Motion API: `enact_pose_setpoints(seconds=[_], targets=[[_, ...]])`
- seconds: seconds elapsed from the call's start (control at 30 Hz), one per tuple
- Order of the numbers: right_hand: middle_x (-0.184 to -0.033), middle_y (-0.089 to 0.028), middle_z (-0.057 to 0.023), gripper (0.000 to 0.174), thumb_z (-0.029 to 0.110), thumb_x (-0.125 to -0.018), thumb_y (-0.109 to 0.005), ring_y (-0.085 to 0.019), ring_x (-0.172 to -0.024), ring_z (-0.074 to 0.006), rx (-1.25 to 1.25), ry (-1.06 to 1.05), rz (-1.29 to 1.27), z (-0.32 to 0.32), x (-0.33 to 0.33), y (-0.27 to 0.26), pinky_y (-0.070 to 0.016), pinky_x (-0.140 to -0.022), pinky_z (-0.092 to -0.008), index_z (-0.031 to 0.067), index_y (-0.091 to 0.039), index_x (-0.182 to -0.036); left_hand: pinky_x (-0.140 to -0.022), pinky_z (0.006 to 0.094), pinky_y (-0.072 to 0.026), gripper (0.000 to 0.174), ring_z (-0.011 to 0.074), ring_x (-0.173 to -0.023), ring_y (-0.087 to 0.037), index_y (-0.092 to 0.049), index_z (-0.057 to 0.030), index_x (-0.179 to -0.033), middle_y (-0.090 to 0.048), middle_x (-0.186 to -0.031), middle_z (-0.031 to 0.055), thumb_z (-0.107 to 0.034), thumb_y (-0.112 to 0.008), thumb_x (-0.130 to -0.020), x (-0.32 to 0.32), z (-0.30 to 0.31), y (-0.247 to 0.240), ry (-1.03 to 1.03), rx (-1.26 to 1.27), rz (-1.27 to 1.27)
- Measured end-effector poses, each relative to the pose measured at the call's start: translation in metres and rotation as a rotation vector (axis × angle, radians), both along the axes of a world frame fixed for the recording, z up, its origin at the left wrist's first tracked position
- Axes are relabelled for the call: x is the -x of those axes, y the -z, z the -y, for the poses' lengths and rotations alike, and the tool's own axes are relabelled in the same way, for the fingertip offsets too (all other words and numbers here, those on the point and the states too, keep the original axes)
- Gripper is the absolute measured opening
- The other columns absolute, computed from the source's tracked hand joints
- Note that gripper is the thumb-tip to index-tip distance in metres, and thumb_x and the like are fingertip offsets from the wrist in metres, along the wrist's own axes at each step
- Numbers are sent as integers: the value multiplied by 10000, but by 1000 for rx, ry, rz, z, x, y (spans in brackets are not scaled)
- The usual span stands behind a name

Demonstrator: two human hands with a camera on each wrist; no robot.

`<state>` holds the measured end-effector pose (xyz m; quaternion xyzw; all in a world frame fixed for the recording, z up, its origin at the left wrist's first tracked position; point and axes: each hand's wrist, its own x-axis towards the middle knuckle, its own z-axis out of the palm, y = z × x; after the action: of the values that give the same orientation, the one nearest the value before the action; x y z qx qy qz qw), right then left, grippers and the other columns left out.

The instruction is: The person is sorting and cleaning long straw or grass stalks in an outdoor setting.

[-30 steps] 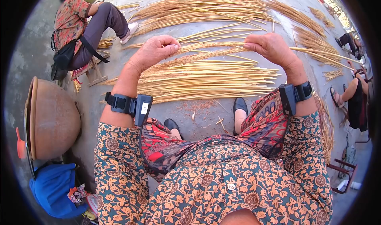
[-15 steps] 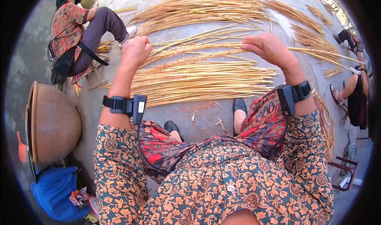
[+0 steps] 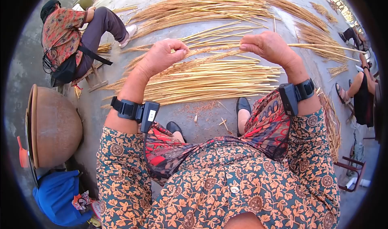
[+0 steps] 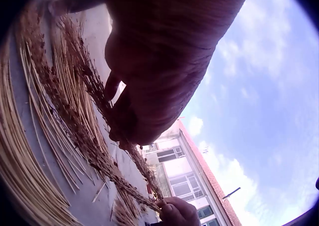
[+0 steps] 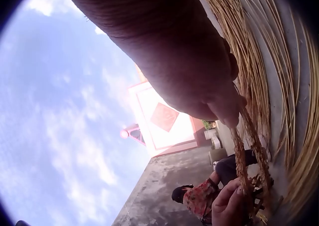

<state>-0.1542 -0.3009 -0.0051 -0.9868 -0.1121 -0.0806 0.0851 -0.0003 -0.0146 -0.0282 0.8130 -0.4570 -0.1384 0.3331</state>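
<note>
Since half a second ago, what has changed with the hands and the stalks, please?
The left hand has moved inward, closer to the right hand. I cannot tell whether it let go of the held stalks in between. The right hand still pinches them, and the loose stalks below lie as before.

Shirt (image 3: pixel 210 164) — dark green, peach leaf print, brown round medallions, one pale button (image 3: pixel 235 190); sleeves (image 3: pixel 121 156) matching. Lower garment (image 3: pixel 264 128), red, black and blue-grey pattern. Two shoes (image 3: pixel 243 104), black. Wrist units (image 3: pixel 290 99), black, boxy, on black straps (image 3: pixel 125 108) — left one bearing a white label (image 3: pixel 152 115).
</note>
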Motion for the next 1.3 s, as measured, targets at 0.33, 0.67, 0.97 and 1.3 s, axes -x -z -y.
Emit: enact_pose_setpoints(seconds=[0.33,0.67,0.97,1.3], targets=[[-803,-634,-147,365,414,-921,-482,-592,-788,-354,-160,23,-110,18,-1,12,-473,-683,-418,77,-621,-947,-732,261,-476,228,137,-788,-618,-666,-59,-1014,-661,-845,61,-200,-559,-870,-27,-27,0,-355,220,159],[-858,-624,-160,395,403,-948,-439,-579,-820,-356,-252,29,-162,18,-7,12,-464,-724,-416,40,-594,-960,-602,200,-451,245,54,-638,-557,-645,-24,-857,-600,-671,-4,-250,-568,-916,10,-19,-28,-312,462,44],[-816,-620,-183,402,409,-950,-429,-584,-790,-369,-248,52,-111,7,-9,4,-464,-695,-424,40,-588,-936,-583,210,-454,240,52,-631,-538,-627,-6,-871,-584,-666,-11,-235,-572,-914,49,4,-13,-82,-61,-338],[-714,-614,-152,342,415,-927,-460,-594,-707,-359,-83,57,101,-3,-2,-1,-458,-603,-449,97,-583,-911,-619,208,-444,140,62,-723,-527,-648,-42,-937,-569,-832,-4,-117,-675,-821,26,-9,-42,-338,396,413]])
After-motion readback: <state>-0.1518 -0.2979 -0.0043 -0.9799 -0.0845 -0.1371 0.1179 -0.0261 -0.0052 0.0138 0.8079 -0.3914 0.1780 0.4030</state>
